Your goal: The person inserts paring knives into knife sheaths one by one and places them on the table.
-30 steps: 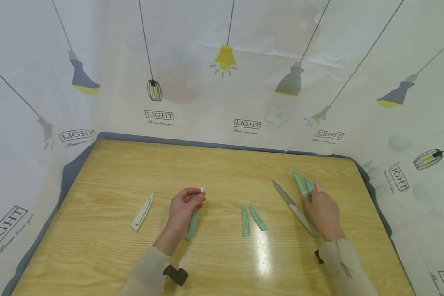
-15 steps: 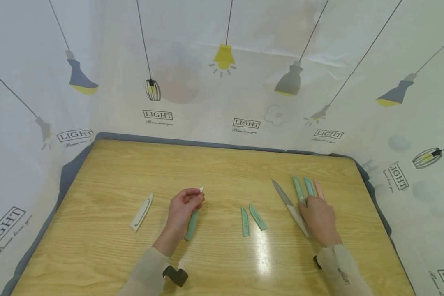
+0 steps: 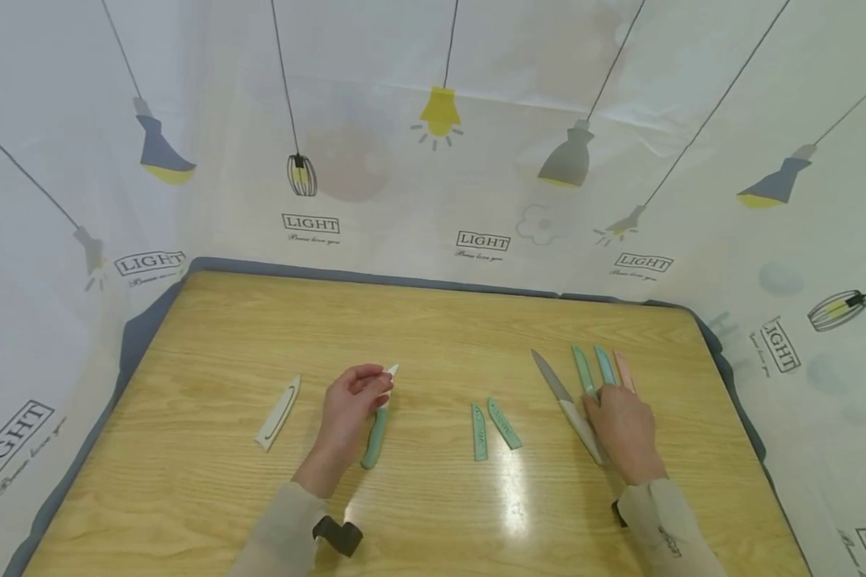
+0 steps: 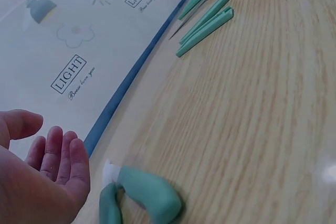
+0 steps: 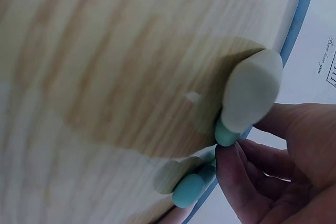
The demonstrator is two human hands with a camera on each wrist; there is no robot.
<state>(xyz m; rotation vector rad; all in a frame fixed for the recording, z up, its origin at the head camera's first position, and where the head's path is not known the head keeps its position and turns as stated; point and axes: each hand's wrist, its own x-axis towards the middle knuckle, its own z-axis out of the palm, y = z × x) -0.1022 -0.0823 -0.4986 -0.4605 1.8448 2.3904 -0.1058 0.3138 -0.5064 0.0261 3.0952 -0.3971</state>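
Note:
My left hand [image 3: 350, 413] hovers with loosely bent fingers beside a white-bladed knife with a green handle [image 3: 375, 439]. In the left wrist view its palm holds nothing, and two green handles [image 4: 149, 192] lie near it; the head view hides one. My right hand [image 3: 624, 425] pinches the rounded end of a green knife [image 3: 582, 365] between thumb and index finger. A blue knife [image 3: 604, 363] and a pink knife [image 3: 624, 370] fan out beside it, their near ends under the hand. Left of that hand lies a bare grey-bladed knife with a white handle [image 3: 580, 429].
Two green blade sheaths [image 3: 479, 433] lie mid-table, both seen in the left wrist view. A white sheath [image 3: 279, 413] rests on the left. The wooden table [image 3: 433, 513] meets a lamp-printed cloth [image 3: 404, 200] at the back and sides.
My left hand has drawn slightly left, uncovering more of the green-handled knife and its white blade. Earlier, my right hand shifted slightly toward me, and the green, blue and pink knives spread into a fan.

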